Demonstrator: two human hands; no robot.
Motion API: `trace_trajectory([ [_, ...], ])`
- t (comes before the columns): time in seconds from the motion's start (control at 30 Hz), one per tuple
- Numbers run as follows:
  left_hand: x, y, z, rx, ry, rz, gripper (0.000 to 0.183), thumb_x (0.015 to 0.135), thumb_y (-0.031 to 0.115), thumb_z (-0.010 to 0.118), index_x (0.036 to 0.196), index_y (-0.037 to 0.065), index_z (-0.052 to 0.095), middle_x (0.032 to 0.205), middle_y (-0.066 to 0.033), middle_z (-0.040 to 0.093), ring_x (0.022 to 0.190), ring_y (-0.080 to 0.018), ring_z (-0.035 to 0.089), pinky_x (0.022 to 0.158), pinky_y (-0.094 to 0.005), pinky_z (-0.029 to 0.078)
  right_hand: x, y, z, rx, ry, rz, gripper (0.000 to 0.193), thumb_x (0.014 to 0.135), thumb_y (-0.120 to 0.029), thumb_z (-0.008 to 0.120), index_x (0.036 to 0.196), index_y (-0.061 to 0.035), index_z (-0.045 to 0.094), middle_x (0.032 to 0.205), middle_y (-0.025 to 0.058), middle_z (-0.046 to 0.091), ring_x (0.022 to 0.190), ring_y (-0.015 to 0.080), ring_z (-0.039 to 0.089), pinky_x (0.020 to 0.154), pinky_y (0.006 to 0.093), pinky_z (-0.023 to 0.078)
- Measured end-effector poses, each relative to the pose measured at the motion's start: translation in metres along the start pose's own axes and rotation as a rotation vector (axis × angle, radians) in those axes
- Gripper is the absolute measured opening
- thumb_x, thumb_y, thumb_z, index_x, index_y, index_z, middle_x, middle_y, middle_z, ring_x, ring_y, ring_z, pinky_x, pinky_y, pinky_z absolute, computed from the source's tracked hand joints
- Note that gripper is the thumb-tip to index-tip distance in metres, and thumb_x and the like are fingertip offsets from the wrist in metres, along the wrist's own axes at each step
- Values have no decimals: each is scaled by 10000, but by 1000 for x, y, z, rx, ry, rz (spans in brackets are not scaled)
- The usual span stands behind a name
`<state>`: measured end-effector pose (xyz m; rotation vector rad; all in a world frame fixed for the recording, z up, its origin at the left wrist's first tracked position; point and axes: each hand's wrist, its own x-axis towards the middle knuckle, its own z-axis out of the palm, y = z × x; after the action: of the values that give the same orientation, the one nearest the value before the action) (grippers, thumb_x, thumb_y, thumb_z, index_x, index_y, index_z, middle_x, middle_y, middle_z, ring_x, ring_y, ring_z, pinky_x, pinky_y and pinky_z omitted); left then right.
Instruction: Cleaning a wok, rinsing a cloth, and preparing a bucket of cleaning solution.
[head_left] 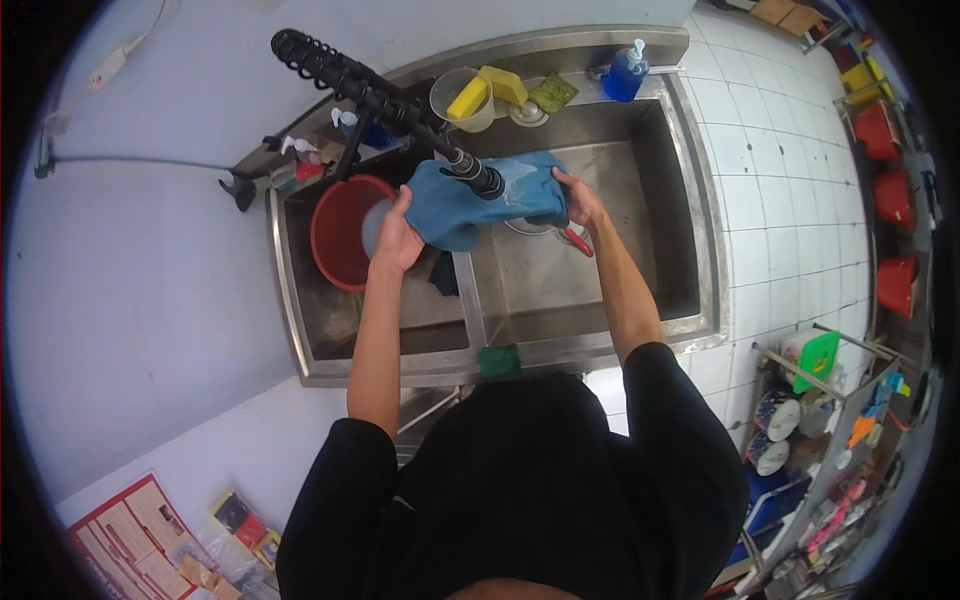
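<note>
A blue cloth [436,208] is stretched between my two hands, under the head of a black spring-coil faucet [400,112]. Wet, paler patches show on its right half. My left hand [398,240] grips the cloth's left end, thumb on top. At the opposite end, my right hand [580,200] pinches the cloth's right edge. Below the cloth, partly hidden by it, lies a round item with a red handle [578,241] in the right basin [540,290]. A red bucket [330,240] stands in the left basin, beside my left hand, with something whitish inside.
Along the sink's back ledge are a clear tub [440,98] with a yellow sponge, another yellow sponge [505,86], a green scouring pad [554,93] and a blue pump bottle [626,74]. A dark cloth [444,274] lies near the basin divider. A green pad [499,361] rests on the front rim.
</note>
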<state>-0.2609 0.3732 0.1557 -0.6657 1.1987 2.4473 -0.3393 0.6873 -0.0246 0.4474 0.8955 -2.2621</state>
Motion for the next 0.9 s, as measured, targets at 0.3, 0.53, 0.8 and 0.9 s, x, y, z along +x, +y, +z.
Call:
trace_trajectory([
  [0.3, 1, 31, -2, 147, -13, 77, 472, 991, 368, 471, 1302, 13, 469, 1269, -94, 574, 1150, -217, 571, 988, -374, 456, 21, -9, 28, 0, -75, 56, 321, 897, -286, 626, 1120, -59, 579, 1007, 58, 658, 916, 199, 646, 843, 360, 529],
  [0.53, 13, 17, -3, 134, -79, 35, 478, 987, 372, 475, 1312, 22, 468, 1283, -95, 567, 1161, -224, 564, 991, -384, 453, -4, -40, 9, -108, -37, 0, 348, 896, -278, 631, 1168, -69, 566, 1016, 52, 653, 915, 195, 642, 847, 376, 525],
  [0.8, 21, -4, -3, 97, -66, 8, 482, 980, 378, 488, 1310, 27, 484, 1297, -88, 566, 1174, -228, 558, 997, -387, 447, -28, -64, -1, -143, -72, -40, 349, 921, -240, 600, 1201, -37, 551, 1062, 86, 650, 930, 208, 651, 827, 376, 554],
  [0.9, 14, -11, 0, 89, -45, 4, 487, 979, 385, 486, 1308, 25, 483, 1294, -89, 566, 1176, -230, 557, 997, -391, 447, -33, -63, -1, -181, -41, -37, 346, 923, -240, 596, 1204, -42, 551, 1075, 87, 643, 941, 208, 648, 821, 377, 558],
])
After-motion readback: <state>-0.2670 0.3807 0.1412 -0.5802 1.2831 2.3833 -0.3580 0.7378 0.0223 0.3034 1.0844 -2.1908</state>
